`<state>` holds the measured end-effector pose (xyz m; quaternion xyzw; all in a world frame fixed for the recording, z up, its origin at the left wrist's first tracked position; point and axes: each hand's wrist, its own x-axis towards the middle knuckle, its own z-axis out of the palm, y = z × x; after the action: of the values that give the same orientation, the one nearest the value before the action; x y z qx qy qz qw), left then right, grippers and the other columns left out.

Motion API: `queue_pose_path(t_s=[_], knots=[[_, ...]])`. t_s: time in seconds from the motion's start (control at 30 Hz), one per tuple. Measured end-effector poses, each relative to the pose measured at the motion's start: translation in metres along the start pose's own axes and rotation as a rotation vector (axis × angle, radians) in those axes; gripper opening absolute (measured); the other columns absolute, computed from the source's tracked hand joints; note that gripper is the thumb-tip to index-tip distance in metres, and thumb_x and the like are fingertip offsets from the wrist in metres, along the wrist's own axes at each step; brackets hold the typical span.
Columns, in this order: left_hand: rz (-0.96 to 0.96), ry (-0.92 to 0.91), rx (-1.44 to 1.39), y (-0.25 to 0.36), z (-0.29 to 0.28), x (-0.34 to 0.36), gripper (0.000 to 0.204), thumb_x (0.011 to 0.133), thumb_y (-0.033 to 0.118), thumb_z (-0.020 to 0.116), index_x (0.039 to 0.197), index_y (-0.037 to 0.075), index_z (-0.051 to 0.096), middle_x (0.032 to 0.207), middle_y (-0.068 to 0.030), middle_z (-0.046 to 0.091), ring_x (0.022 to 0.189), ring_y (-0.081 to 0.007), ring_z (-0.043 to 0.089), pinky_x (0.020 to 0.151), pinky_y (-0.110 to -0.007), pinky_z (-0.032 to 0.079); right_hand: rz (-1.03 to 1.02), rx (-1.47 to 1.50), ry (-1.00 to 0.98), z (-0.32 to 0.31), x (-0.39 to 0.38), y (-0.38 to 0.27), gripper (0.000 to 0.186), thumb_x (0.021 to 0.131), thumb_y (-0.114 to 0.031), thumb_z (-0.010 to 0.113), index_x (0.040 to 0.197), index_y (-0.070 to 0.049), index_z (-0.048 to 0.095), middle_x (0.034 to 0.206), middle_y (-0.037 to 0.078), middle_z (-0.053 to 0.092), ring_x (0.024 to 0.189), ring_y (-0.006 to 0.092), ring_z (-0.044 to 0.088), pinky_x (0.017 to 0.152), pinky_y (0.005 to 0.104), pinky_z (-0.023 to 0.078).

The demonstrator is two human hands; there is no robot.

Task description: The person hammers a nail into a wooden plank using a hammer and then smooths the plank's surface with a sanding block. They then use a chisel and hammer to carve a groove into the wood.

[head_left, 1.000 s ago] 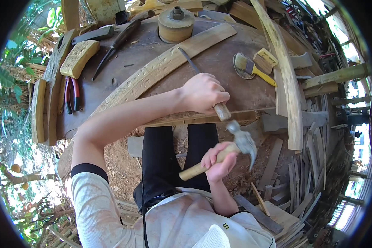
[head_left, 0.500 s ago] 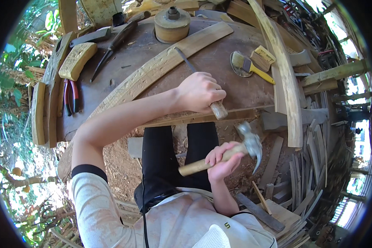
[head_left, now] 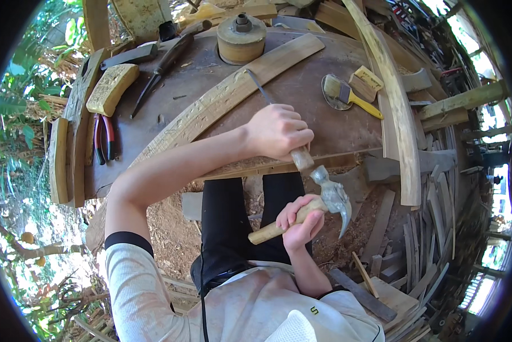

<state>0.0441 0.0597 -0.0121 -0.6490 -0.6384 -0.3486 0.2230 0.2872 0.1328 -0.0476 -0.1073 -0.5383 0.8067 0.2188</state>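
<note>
My left hand (head_left: 279,131) is closed around a chisel (head_left: 258,86), its metal blade slanting up and left. The blade's tip meets a long curved wooden plank (head_left: 210,108) with marks cut along its face. Below the fist the chisel's wooden handle end (head_left: 302,159) sticks out. My right hand (head_left: 301,221) grips a claw hammer by its wooden handle (head_left: 265,233), over my lap. The grey hammer head (head_left: 331,194) is just below the chisel's handle end, its striking face turned up toward it and its claw pointing down.
The brown worktable (head_left: 347,131) holds a round wooden block (head_left: 242,40), a yellow-handled brush (head_left: 353,100), a curved wood block (head_left: 112,88), red-handled pliers (head_left: 104,139) and a long pointed tool (head_left: 162,68). A long pale pole (head_left: 401,131) lies on the right, near stacked wood strips (head_left: 438,211).
The hammer has come up and left, closer to the chisel's handle end. My left hand still holds the chisel on the plank. The whole view has shifted slightly.
</note>
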Motion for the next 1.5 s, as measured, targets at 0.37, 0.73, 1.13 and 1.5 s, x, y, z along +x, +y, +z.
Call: queue_pose_path(t_s=[0.37, 0.73, 1.13, 1.5], knots=[[0.028, 0.05, -0.033, 0.011, -0.005, -0.001, 0.022, 0.063, 0.028, 0.08, 0.075, 0.02, 0.063, 0.067, 0.0047, 0.057, 0.061, -0.0178, 0.061, 0.055, -0.033, 0.047, -0.116, -0.063, -0.053, -0.011, -0.003, -0.022, 0.059, 0.105, -0.064, 0.046, 0.108, -0.005, 0.046, 0.065, 0.003, 0.044, 0.043, 0.0119, 0.041, 0.038, 0.0285, 0.039], [0.01, 0.077, -0.08, 0.007, -0.013, 0.001, 0.022, 0.061, 0.028, 0.081, 0.072, 0.021, 0.063, 0.068, 0.0055, 0.06, 0.061, -0.0172, 0.062, 0.055, -0.032, 0.047, -0.158, -0.161, -0.145, -0.01, -0.009, -0.025, 0.063, 0.104, -0.066, 0.048, 0.106, -0.003, 0.046, 0.066, 0.004, 0.044, 0.044, 0.0114, 0.042, 0.039, 0.0273, 0.039], [0.011, 0.063, -0.086, 0.01, -0.016, 0.002, 0.022, 0.06, 0.026, 0.08, 0.072, 0.02, 0.063, 0.066, 0.0054, 0.059, 0.058, -0.0178, 0.06, 0.053, -0.033, 0.046, -0.132, -0.171, -0.184, -0.009, -0.012, -0.026, 0.067, 0.101, -0.069, 0.05, 0.106, -0.002, 0.048, 0.067, 0.003, 0.044, 0.045, 0.0106, 0.04, 0.04, 0.0257, 0.037], [-0.026, 0.03, -0.121, 0.009, -0.018, 0.002, 0.023, 0.06, 0.027, 0.079, 0.073, 0.018, 0.062, 0.066, 0.0008, 0.06, 0.061, -0.0226, 0.064, 0.055, -0.038, 0.05, -0.142, -0.176, -0.206, -0.011, -0.012, -0.023, 0.067, 0.101, -0.068, 0.052, 0.106, -0.002, 0.048, 0.067, 0.003, 0.045, 0.046, 0.0102, 0.04, 0.039, 0.0245, 0.034]])
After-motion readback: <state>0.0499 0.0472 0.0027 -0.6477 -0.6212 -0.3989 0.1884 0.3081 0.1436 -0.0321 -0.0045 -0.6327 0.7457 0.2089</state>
